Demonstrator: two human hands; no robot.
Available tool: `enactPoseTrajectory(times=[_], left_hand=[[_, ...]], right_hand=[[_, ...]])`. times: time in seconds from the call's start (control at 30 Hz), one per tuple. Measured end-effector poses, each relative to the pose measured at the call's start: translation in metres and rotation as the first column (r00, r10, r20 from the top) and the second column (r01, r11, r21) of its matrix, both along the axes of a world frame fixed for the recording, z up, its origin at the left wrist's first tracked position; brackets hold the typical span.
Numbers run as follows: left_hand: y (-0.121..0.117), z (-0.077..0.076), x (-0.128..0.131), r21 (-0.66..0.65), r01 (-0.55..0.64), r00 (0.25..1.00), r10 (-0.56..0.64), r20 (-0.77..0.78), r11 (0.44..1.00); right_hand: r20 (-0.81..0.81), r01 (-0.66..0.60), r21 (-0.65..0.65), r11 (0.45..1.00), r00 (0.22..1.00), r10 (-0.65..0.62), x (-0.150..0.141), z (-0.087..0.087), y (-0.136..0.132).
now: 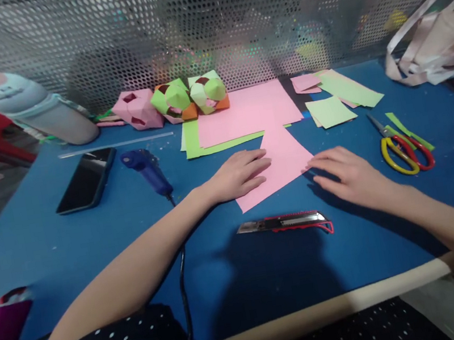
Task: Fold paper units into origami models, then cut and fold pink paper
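A pink paper sheet (287, 152) lies at an angle on the blue table, its top end meeting a larger pink sheet (248, 112). My left hand (239, 175) rests flat on its left side, fingers spread. At its right corner, the fingertips of my right hand (347, 178) touch the edge, with fingers stretched out and the thumb apart. Just in front of the paper lies a red and black utility knife (291, 222), blade out to the left. Scissors (405, 150) with yellow and red handles lie to the right of my right hand.
Folded paper shapes (137, 109) stand along the perforated metal panel (248, 34). A blue glue gun (147, 173), a phone (86, 181) and a bottle (45, 109) occupy the left side. Green paper pieces (332, 111) lie at the back right. A black cord (183, 280) crosses the front edge.
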State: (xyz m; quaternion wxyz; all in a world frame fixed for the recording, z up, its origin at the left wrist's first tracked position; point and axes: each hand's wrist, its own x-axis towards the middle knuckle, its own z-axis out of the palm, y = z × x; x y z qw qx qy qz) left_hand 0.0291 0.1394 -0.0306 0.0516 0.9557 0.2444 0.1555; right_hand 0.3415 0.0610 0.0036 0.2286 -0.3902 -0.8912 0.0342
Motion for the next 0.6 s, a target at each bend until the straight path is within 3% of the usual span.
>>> enactPoseTrajectory(times=[0.13, 0.27, 0.47, 0.6], left_hand=[[0.001, -0.001, -0.001, -0.009, 0.044, 0.995, -0.043, 0.089, 0.999], [0.000, -0.001, -0.001, -0.041, 0.056, 0.986, -0.049, 0.160, 0.998], [-0.007, 0.003, 0.003, -0.089, 0.031, 0.971, -0.009, 0.241, 0.996], [-0.009, 0.006, 0.005, -0.108, 0.003, 0.962, 0.027, 0.271, 0.994]], right_hand=[[0.009, 0.078, -0.106, 0.991, 0.997, -0.077, 0.011, -0.009, 0.057], [0.025, 0.012, -0.148, 0.989, 1.000, -0.009, 0.000, -0.008, 0.099], [0.048, -0.138, -0.258, 0.956, 0.987, 0.155, -0.029, 0.005, 0.121], [0.016, -0.138, -0.328, 0.935, 0.988, 0.152, -0.029, 0.006, 0.122]])
